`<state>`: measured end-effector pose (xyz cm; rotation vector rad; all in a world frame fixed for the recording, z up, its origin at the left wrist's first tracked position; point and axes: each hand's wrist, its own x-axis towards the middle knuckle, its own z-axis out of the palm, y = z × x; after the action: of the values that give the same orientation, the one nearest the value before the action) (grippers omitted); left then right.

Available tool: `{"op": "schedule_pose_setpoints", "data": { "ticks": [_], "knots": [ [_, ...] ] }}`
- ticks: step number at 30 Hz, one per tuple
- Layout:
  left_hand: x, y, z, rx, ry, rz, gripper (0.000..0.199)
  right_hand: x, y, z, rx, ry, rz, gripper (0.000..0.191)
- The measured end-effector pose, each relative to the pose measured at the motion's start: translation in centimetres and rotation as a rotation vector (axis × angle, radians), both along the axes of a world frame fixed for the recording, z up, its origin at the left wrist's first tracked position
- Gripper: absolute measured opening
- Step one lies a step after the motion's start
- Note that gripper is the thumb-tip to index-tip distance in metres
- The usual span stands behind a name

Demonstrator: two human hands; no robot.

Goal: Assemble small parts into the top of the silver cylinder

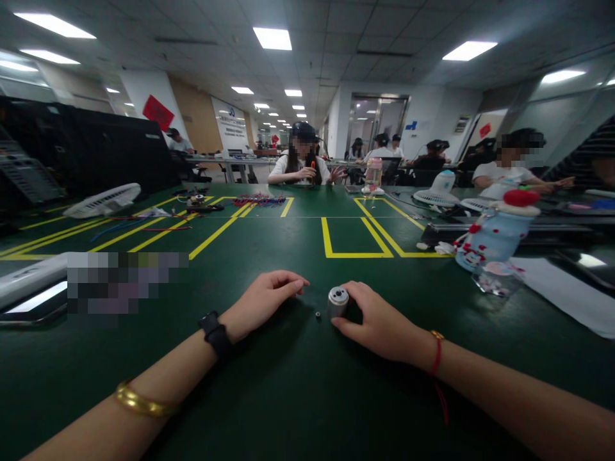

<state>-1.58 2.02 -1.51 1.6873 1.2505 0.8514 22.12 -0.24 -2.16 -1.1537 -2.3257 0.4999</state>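
A small silver cylindrical motor (338, 302) stands upright on the green table, its round end face with a dark centre turned up. My right hand (372, 320) is closed around its right side, thumb at the front and fingers behind. Just left of the motor lies a tiny metal ring-like part (318, 315), too small to make out fully. My left hand (269, 294) rests on the table beyond that part, fingers stretched out towards the motor and apart from it, with nothing visible in them.
A light-blue bottle (497, 234) and white paper (567, 294) lie to the right. A tablet-like device (33, 298) is at left. Wires and small parts (259, 200) lie farther back among yellow tape lines. Across the table a person (302, 160) holds an orange-handled tool.
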Motion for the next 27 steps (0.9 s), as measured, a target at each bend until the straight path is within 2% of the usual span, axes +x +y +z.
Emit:
{"op": "schedule_pose_setpoints", "data": {
  "ticks": [19,24,27],
  "knots": [
    [0.01,-0.01,-0.18,0.0,0.034,-0.034,0.031,0.05,-0.07,-0.08,0.019,0.012,0.012,0.034],
    [-0.09,0.06,-0.41,-0.008,0.046,-0.062,0.032,0.04,-0.01,0.03,0.016,-0.004,0.016,0.029],
    [-0.08,-0.18,-0.17,0.007,0.106,-0.134,0.029,0.01,0.01,0.04,0.026,-0.013,0.024,0.029]
  ]
}}
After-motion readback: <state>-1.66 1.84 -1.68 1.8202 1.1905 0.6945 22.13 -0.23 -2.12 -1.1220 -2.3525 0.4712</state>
